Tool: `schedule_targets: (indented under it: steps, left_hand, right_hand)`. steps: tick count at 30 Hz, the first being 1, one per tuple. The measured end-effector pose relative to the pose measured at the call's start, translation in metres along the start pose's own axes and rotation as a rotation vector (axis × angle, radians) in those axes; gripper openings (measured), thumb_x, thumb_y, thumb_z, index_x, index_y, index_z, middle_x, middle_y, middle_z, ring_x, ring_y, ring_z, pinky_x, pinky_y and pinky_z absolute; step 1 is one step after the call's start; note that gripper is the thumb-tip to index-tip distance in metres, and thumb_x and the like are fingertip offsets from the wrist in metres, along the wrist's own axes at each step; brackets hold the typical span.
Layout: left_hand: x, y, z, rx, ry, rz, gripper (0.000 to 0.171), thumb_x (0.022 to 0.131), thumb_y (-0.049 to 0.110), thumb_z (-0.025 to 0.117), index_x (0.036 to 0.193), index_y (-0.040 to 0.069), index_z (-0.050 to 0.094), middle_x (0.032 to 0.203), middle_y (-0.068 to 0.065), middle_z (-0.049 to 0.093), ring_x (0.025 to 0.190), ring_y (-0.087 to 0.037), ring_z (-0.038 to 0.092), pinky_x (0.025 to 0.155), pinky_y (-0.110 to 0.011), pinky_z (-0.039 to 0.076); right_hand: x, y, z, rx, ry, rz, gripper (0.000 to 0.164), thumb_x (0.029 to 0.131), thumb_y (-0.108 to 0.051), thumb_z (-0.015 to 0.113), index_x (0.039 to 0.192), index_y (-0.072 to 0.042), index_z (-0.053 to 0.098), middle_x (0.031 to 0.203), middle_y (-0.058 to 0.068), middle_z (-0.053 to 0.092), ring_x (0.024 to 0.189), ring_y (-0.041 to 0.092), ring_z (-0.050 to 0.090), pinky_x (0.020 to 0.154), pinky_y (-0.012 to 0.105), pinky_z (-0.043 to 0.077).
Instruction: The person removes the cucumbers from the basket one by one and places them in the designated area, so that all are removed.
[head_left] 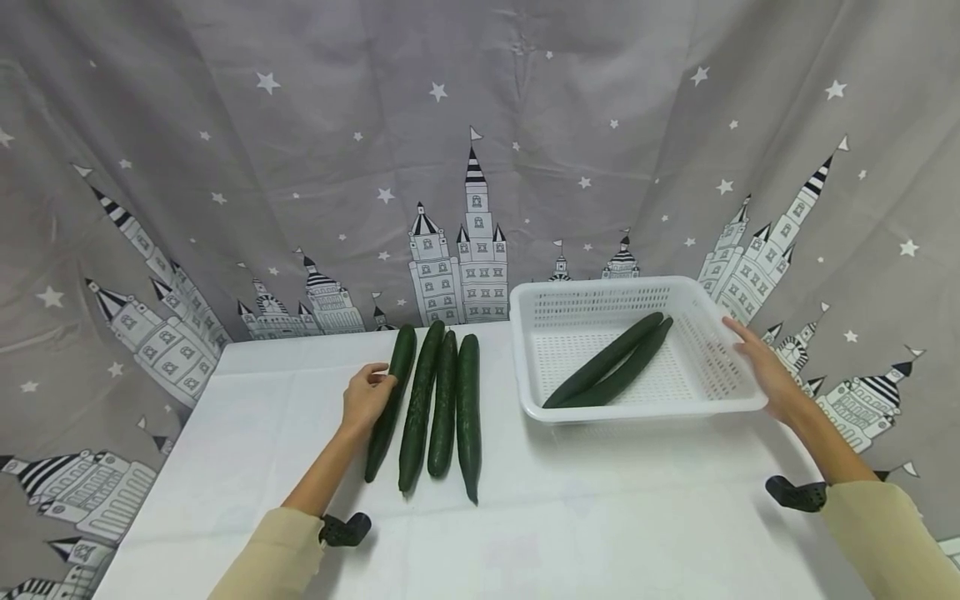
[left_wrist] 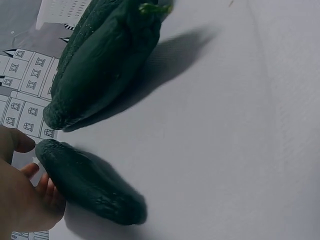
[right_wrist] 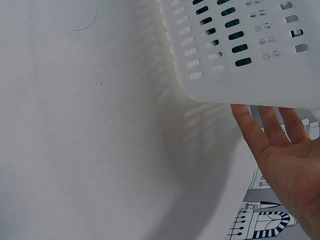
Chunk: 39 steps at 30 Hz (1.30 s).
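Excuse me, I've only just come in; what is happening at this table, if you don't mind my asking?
A person is handling cucumbers beside a white basket. The left hand is at the leftmost cucumber on the table; whether it has a firm grip is hard to tell. The right hand is at the basket's right side, fingers extended. Two cucumbers lie in the basket, and three others lie on the table between the left hand's cucumber and the basket.

No word, label, brand or number can be read before me, neither on the cucumbers (head_left: 445, 404), the white basket (head_left: 645, 410) near the table's (head_left: 600, 517) far right corner, nor the grey backdrop (head_left: 525, 75).
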<state>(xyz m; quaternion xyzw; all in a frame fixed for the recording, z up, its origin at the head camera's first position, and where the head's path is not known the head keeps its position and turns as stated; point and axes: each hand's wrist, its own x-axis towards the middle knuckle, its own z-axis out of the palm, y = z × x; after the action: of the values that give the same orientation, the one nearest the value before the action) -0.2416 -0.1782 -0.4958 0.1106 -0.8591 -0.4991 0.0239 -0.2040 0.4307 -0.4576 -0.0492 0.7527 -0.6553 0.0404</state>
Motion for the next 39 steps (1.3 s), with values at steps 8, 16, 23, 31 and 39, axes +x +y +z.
schedule_targets:
  steps: [8, 16, 23, 31, 39]
  left_hand:
    - [0.001, 0.012, -0.006, -0.007, 0.072, 0.084, 0.041, 0.096, 0.012, 0.055, 0.135, -0.001, 0.057, 0.122, -0.024, 0.061, 0.113, -0.037, 0.057, 0.090, -0.048, 0.048]
    - [-0.015, 0.055, 0.008, -0.119, -0.013, 0.265, 0.039, 0.097, 0.009, 0.059, 0.135, 0.001, 0.058, 0.122, -0.021, 0.061, 0.110, -0.031, 0.059, 0.092, -0.044, 0.048]
    - [-0.036, 0.102, 0.043, -0.208, -0.204, 0.432, 0.038, 0.096, 0.009, 0.060, 0.134, 0.004, 0.058, 0.120, -0.014, 0.063, 0.107, -0.026, 0.062, 0.090, -0.041, 0.051]
    - [-0.047, 0.140, 0.094, -0.202, -0.306, 0.516, 0.039, 0.095, 0.010, 0.064, 0.133, 0.003, 0.060, 0.116, -0.012, 0.066, 0.107, -0.025, 0.064, 0.087, -0.036, 0.054]
    - [-0.058, 0.163, 0.142, -0.157, -0.421, 0.505, 0.039, 0.095, 0.010, 0.066, 0.133, 0.006, 0.061, 0.121, -0.012, 0.065, 0.110, -0.024, 0.064, 0.090, -0.032, 0.052]
  right_hand:
    - [0.000, 0.003, -0.001, 0.012, -0.006, -0.010, 0.054, 0.110, -0.026, 0.025, 0.162, -0.024, 0.011, 0.163, 0.021, 0.008, 0.105, 0.005, 0.063, 0.078, 0.029, 0.057]
    - [0.001, 0.003, -0.001, 0.014, -0.007, -0.013, 0.053, 0.110, -0.025, 0.025, 0.162, -0.025, 0.012, 0.162, 0.022, 0.008, 0.105, 0.005, 0.062, 0.077, 0.030, 0.057]
    - [0.002, 0.002, -0.001, 0.029, 0.001, 0.000, 0.053, 0.110, -0.025, 0.026, 0.162, -0.026, 0.013, 0.163, 0.021, 0.005, 0.104, 0.004, 0.062, 0.075, 0.030, 0.057]
    - [0.003, -0.001, 0.000, -0.004, 0.014, 0.003, 0.053, 0.110, -0.026, 0.025, 0.162, -0.027, 0.014, 0.165, 0.018, 0.004, 0.107, 0.000, 0.059, 0.078, 0.028, 0.056]
    - [0.002, 0.001, 0.000, -0.012, 0.024, 0.024, 0.053, 0.110, -0.026, 0.024, 0.162, -0.027, 0.013, 0.164, 0.020, 0.006, 0.105, 0.001, 0.060, 0.077, 0.029, 0.057]
